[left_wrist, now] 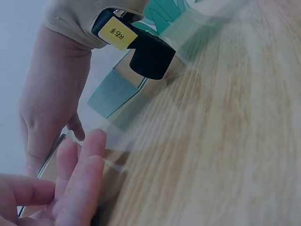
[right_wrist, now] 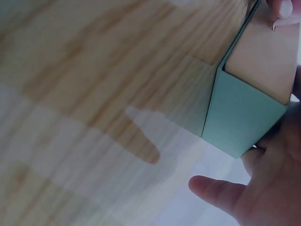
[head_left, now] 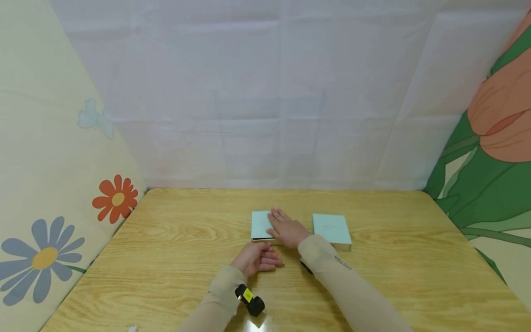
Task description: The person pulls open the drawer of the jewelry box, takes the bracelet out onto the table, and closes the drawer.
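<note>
Two pale blue boxes are on the wooden table. My right hand (head_left: 288, 229) lies with straight fingers on the top of the left box (head_left: 260, 223); a dark slit shows under its lid at the front edge. In the right wrist view, the right hand (right_wrist: 277, 183) is beside the box's green-blue end (right_wrist: 244, 113), thumb held out. My left hand (head_left: 258, 259) is just in front of this box, fingers loosely extended. A fingertip (right_wrist: 282, 7) is at its beige front beside a small pale strip (right_wrist: 287, 21); whether it grips the strip is unclear.
The other pale blue box (head_left: 331, 228) stands to the right, close to my right wrist. A black wrist camera (head_left: 250, 299) with a yellow label is strapped to my left wrist. A white cloth (head_left: 265, 92) hangs behind the table (head_left: 186, 221), with flowered cloths at both sides.
</note>
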`<state>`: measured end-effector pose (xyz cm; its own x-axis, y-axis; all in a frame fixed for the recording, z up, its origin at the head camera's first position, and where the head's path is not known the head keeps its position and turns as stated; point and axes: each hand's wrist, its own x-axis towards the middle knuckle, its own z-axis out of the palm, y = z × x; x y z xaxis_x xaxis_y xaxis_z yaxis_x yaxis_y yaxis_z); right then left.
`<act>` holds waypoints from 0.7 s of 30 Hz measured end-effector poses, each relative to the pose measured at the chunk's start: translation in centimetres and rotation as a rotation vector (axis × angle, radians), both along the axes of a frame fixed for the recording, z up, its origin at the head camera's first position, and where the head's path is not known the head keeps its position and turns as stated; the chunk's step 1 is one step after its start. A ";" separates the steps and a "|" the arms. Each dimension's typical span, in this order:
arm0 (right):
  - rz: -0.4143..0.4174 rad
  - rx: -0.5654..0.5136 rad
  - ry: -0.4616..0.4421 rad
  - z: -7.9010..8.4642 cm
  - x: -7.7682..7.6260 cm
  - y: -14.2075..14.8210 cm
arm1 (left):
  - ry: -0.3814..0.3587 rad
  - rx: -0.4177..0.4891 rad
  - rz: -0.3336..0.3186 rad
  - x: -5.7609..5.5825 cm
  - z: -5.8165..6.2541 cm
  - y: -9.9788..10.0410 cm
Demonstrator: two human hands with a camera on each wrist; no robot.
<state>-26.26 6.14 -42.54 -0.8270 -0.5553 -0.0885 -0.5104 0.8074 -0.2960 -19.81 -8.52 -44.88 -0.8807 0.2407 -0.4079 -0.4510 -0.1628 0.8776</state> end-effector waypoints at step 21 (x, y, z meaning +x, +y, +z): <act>-0.016 -0.030 -0.010 -0.3 0.0 0.0 | -0.038 0.045 -0.038 -0.2 0.0 0.5</act>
